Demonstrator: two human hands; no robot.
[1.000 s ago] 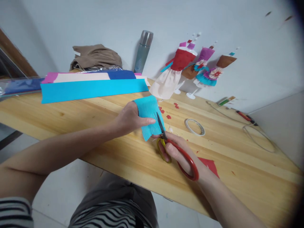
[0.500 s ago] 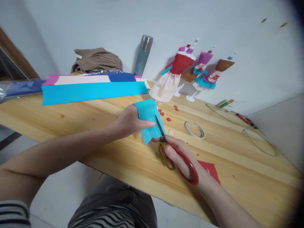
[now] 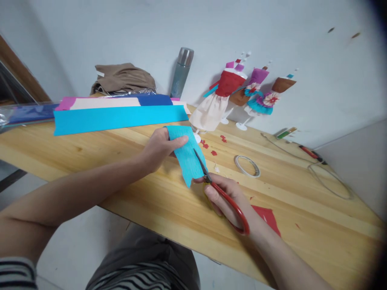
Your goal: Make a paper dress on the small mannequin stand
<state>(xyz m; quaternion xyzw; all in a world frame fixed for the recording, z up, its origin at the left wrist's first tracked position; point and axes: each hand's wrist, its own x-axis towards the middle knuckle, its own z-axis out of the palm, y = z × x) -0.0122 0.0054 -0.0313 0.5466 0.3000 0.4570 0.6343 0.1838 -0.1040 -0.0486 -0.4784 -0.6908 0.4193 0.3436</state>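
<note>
Wooden bench [image 3: 99,149] fills the view, running from near left to far right against a white wall [image 3: 302,36]. Long blue paper sheet [image 3: 121,117] lies flat on the far left of the bench, on top of pink, cream and dark blue sheets [image 3: 121,100] whose edges show behind it. Brown cloth heap [image 3: 122,77] sits behind those, by the wall, with a steel flask [image 3: 181,72] upright just to its right. Three paper-dressed dolls [image 3: 242,94] stand on white stands near the wall, right of the flask. Thin wire loop [image 3: 329,181] lies far right on the bench. Red paper piece [image 3: 267,217] lies flat near the right wrist. Tape ring [image 3: 247,165] lies flat right of the hands, small red scraps [image 3: 214,147] scattered between it and the dolls. Left hand [image 3: 159,149] is shut in a pinch grip on the top of the blue paper piece [image 3: 187,155], thumb over its front, holding it up off the bench just above the near-middle. Right hand [image 3: 226,195] is closed through the red-handled scissors [image 3: 222,191], fingers in the loops; blades are nearly shut, slightly parted, and bite into the right edge of the blue piece. Lower edge of the piece hangs free with a notch cut in it.
</note>
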